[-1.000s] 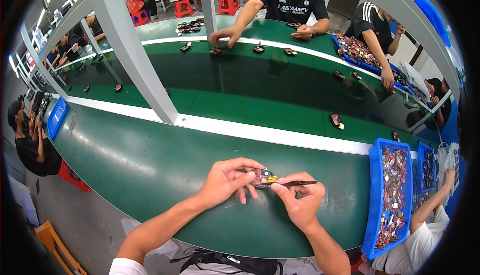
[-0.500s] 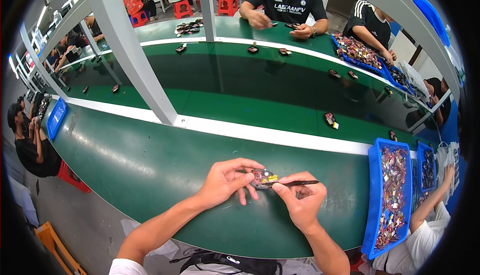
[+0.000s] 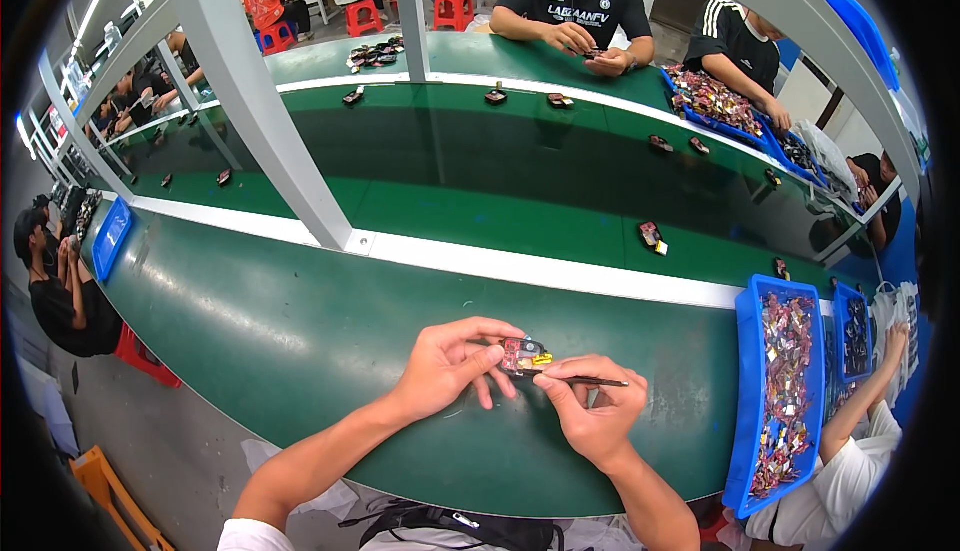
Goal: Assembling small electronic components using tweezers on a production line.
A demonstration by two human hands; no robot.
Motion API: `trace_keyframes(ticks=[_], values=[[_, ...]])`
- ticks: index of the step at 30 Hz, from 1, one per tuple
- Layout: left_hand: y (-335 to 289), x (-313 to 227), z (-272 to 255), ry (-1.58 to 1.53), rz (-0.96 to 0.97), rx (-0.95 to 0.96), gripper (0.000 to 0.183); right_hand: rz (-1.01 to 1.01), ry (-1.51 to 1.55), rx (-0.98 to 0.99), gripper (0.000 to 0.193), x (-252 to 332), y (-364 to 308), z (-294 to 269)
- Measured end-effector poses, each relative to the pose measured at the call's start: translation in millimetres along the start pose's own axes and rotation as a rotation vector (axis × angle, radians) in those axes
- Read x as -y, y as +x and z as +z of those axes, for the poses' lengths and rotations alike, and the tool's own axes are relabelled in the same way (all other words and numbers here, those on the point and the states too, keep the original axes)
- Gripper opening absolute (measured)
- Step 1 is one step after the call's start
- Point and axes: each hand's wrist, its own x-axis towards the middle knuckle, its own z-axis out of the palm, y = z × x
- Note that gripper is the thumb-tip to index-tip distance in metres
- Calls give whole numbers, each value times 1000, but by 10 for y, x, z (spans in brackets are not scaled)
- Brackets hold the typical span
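Note:
Between the thumb and fingers of my left hand [image 3: 455, 363] is a small black electronic housing [image 3: 527, 348], its inside facing up. A reddish circuit board fills part of it, and a yellow piece shows on its right side. My right hand [image 3: 597, 403] pinches a thin black pen-like tool [image 3: 600, 381] lying almost level, pointing left. The tool's tip reaches the lower edge of the housing; whether it touches the board is too small to tell. Both hands are above the green worktable [image 3: 330, 331].
To my right stands a long blue tray [image 3: 742, 431] heaped with small red boards, beside a smaller blue bin [image 3: 853, 326]. Beyond a white rail, a green conveyor belt [image 3: 500, 221] carries several housings [image 3: 652, 237]. A grey metal post [image 3: 265, 101] rises at the left. Co-workers sit around.
My right hand has shifted slightly left and down, and the tool now slopes down to the right. Housings on the belt have moved left. The co-worker opposite has brought both hands together.

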Motion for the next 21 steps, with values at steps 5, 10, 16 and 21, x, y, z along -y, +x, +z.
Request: trace_keyframes(ticks=[5,10,16,21], values=[[-4,8,34,16,22,-21,30,-22,-9,2,13,-1,3,1],[-23,-9,70,42,42,-48,30,-36,-7,-9,13,-5,-8,13],[-47,42,67,58,79,-40,29,-14,8,-19,13,-1,-17,16],[-54,41,79,69,96,-39,29,-44,-9,-13,13,-21,-24,11]])
